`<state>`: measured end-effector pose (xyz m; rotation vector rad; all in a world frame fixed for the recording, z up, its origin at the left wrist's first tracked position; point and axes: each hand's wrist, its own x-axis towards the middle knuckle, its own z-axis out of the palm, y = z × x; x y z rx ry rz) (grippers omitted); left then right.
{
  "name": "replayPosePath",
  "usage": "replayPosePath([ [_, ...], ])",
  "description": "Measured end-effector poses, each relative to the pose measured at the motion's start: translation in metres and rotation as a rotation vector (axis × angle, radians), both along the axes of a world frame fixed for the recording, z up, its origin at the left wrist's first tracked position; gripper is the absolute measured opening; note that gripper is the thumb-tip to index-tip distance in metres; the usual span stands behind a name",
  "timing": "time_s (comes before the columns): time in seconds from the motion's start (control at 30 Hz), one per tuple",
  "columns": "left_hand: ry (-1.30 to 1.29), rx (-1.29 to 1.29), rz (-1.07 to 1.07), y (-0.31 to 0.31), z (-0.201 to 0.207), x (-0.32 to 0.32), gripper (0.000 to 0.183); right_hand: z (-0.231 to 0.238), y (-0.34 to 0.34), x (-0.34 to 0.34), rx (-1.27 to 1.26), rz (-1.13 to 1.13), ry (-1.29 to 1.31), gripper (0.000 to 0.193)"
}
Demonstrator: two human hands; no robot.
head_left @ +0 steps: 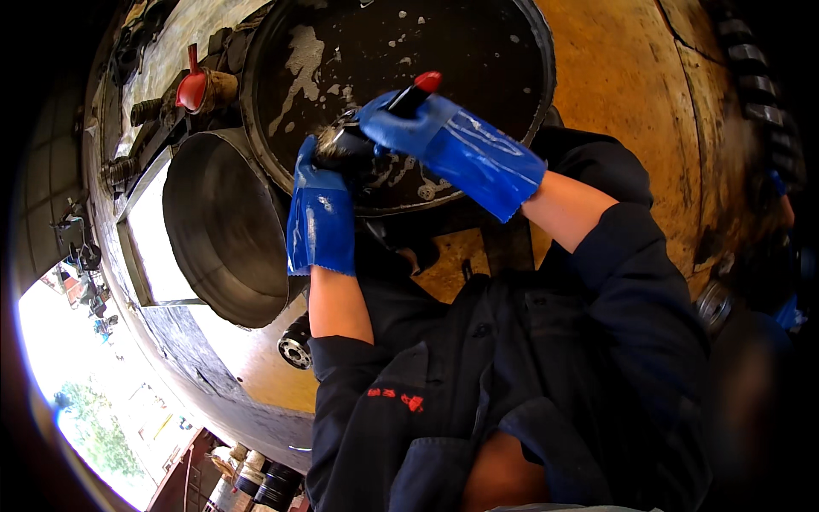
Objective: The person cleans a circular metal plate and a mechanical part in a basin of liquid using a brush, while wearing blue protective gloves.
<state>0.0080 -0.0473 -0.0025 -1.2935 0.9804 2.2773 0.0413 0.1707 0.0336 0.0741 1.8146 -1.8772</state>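
Observation:
My right hand, in a blue rubber glove, is closed round a paintbrush. The brush's black handle with a red end sticks up out of the fist, and its tan bristles point down to the left, slightly blurred. My left hand, gloved the same way, has its fingers curled at a dark part beside the bristles; its shape is mostly hidden. Both hands are over the near left side of a wide round black pan with dark liquid and foamy patches in it.
An empty-looking round metal drum stands left of the pan. Beyond it are a red funnel and dark metal parts. A cylindrical metal part lies near my left elbow. Stained yellowish floor spreads to the right, with dark machinery at the edge.

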Motion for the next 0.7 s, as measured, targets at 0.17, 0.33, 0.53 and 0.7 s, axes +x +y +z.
replayPosePath([
  [0.17,0.188,0.084,-0.070,-0.032,-0.013,-0.005,0.038,0.002,0.019,-0.013,0.313,-0.216,-0.068,0.025],
  [0.33,0.044,0.280,0.030,-0.007,0.020,0.001,0.041,-0.026,0.039,-0.020,0.308,-0.284,0.089,0.031],
  [0.53,-0.030,0.175,0.059,0.005,0.028,-0.001,0.041,-0.061,0.052,-0.024,0.567,-0.539,0.123,0.027],
  [0.7,0.047,0.112,0.089,0.005,0.007,-0.002,0.037,-0.028,0.047,-0.020,0.147,-0.356,0.163,0.030],
])
